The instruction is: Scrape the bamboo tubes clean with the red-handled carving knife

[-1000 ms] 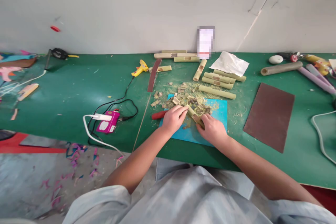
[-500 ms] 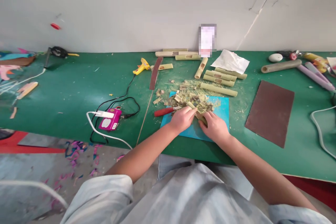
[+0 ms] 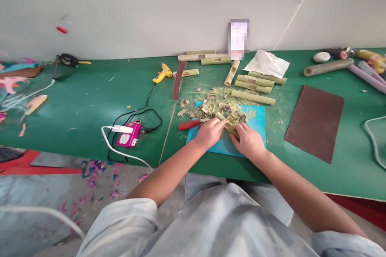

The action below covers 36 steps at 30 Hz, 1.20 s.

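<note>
Both hands are closed on a short bamboo tube (image 3: 221,117) lying at a slant over a blue mat (image 3: 223,149). My left hand (image 3: 211,131) grips its upper left part, and my right hand (image 3: 247,139) holds the lower right end. Fingers cover much of the tube. Beside my left hand rests a red-handled knife (image 3: 189,124), its blade end partly among the chips. A heap of bamboo chips and shavings (image 3: 226,108) lies just beyond the hands.
Several cut bamboo tubes (image 3: 253,97) lie behind the heap, near a white paper (image 3: 267,63). Brown sandpaper (image 3: 315,124) is on the right. Leftward are a sandpaper strip (image 3: 179,81), a yellow glue gun (image 3: 163,73) and a purple power socket (image 3: 129,134) with cords.
The view has shifted slightly, so the table appears a little higher on the right. Both hands still grip the bamboo tube in nearly the same place.
</note>
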{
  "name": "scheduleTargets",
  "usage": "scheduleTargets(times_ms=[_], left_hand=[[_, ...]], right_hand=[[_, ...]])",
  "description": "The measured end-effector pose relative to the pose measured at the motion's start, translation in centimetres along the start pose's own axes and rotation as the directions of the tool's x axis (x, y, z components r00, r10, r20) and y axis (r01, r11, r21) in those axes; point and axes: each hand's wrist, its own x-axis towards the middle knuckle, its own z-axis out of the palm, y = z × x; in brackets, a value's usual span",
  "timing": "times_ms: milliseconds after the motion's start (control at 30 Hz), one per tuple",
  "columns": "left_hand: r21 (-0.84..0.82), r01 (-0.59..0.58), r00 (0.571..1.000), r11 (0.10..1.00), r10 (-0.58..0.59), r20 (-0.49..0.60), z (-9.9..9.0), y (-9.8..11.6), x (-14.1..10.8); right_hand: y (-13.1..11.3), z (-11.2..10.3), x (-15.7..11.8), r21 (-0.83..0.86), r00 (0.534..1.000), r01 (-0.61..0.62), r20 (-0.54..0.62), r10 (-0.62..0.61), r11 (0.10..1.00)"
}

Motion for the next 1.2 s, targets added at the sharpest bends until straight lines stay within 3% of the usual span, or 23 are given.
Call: scheduleTargets(times_ms=[667,1200], left_hand=[[-0.058,-0.074,0.997,0.996,0.075,0.013,-0.5,-1.4,0.8],[-0.057,-0.038,0.999,0.998,0.039,0.033,-0.6,-0.7,0.5]], right_hand=[[0.0,0.0,-0.3,0.004,1.0,-0.014,-0.002,0.014,1.0],[-0.3,-0.2,-0.4,-0.007,1.0,0.002,0.024,-0.002,1.0]])
